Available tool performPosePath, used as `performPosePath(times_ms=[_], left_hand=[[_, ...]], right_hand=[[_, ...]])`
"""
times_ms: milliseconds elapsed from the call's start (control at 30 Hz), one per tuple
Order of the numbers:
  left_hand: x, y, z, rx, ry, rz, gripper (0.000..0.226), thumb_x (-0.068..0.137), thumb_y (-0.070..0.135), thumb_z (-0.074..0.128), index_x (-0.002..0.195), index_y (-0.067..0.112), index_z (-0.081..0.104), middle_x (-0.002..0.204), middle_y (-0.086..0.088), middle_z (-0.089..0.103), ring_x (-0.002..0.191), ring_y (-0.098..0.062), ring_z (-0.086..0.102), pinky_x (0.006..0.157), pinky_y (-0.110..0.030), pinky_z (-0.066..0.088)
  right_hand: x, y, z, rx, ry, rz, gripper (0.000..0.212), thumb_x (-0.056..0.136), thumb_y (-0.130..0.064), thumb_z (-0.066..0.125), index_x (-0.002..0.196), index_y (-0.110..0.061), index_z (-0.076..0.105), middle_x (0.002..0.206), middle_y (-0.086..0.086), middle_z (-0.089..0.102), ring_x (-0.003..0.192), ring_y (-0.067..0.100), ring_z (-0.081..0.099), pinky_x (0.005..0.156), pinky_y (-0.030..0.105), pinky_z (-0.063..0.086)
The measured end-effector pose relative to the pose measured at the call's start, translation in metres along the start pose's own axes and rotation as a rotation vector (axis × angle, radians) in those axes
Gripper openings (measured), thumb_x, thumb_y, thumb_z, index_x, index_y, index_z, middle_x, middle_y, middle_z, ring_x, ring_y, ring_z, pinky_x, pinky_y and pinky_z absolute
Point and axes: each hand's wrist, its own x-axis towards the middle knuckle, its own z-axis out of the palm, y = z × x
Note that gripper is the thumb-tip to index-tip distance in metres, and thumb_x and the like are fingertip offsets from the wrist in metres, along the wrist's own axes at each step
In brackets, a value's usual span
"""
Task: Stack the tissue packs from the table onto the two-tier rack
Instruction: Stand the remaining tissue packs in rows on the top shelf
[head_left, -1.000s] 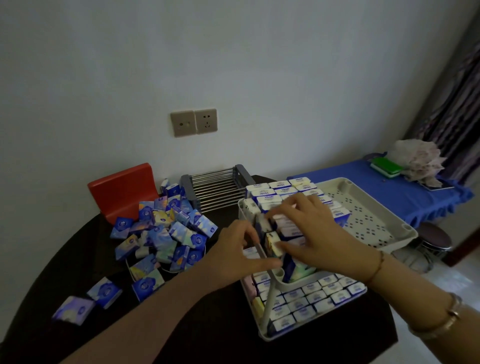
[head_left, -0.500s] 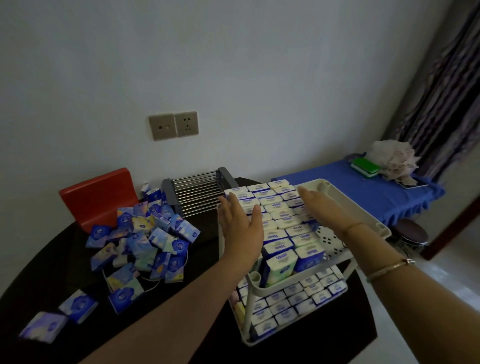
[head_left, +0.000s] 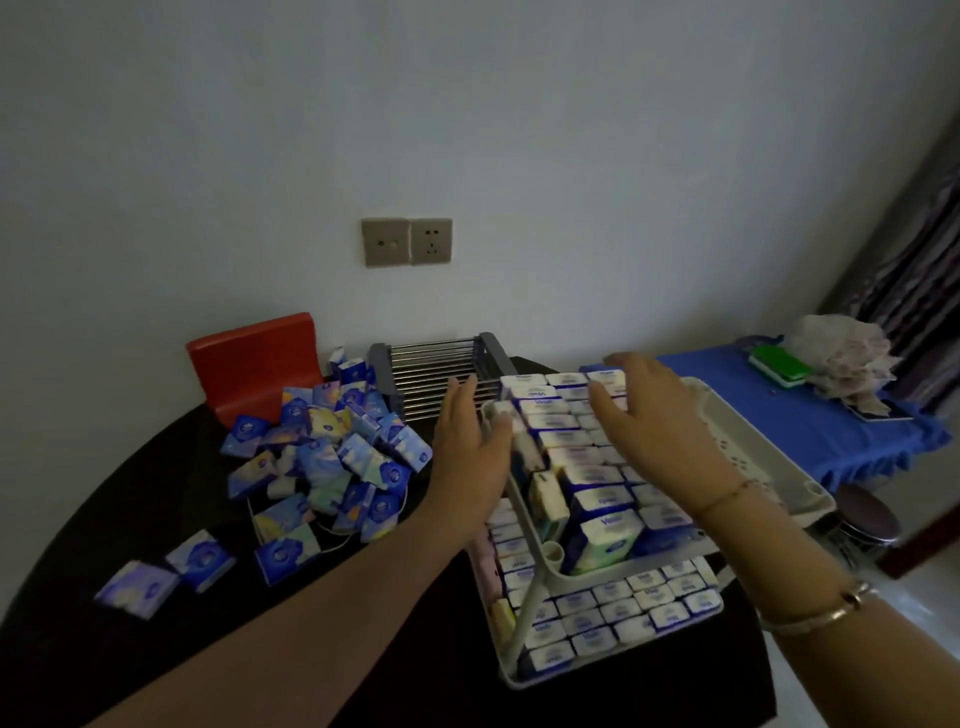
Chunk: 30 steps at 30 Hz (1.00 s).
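Tissue packs (head_left: 582, 457) fill the upper tier of the white two-tier rack (head_left: 769, 467); more fill the lower tier. Left grip (head_left: 470, 447) spread flat at the rows' left edge; right grip (head_left: 649, 421) spread over the rows, holding nothing. Loose pile (head_left: 332, 457) lies left on the dark surface (head_left: 156, 493).

I am in a room of a home: a plain white wall with a beige twin wall socket (head_left: 407, 241), a striped dark curtain (head_left: 904, 260), a blue frilled cloth-covered side desk (head_left: 810, 415), and a round dark desk (head_left: 156, 499) before me.
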Motion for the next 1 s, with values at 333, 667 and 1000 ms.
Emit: performPosePath(times_ms=[333,667,1000], left_hand=[[-0.028,-0.142,-0.166,0.356,0.177,-0.08,0.037,0.087,0.001,0.054,0.122,0.014,0.053,0.12,-0.001,0.053,0.102,-0.012,0.051,0.089,-0.028,0.04],[-0.034,-0.291,-0.283,0.734,0.048,-0.497,0.086,0.082,0.045,0.067,0.149,0.037,0.015,0.16,-0.003,0.002,0.145,-0.033,0.005,0.112,-0.058,0.023],[-0.014,-0.329,-0.263,0.848,-0.081,-0.58,0.088,0.085,0.051,0.061,0.151,0.032,0.005,0.158,0.002,0.013,0.146,-0.03,-0.002,0.113,-0.064,0.008]], right_hand=[[-0.015,-0.174,0.156,0.023,-0.306,-0.348,0.038,0.09,-0.038,0.044,0.112,-0.011,0.06,0.114,0.009,0.058,0.112,0.028,0.05,0.095,0.038,0.037],[-0.041,-0.2,0.333,-0.191,-0.86,-0.356,0.061,0.091,-0.019,0.05,0.147,-0.025,0.026,0.156,0.007,0.018,0.142,0.029,0.017,0.113,0.046,0.024],[-0.069,-0.188,0.378,-0.295,-0.871,-0.385,0.064,0.088,-0.016,0.053,0.144,-0.024,0.025,0.154,0.007,0.017,0.143,0.027,0.013,0.113,0.044,0.022]])
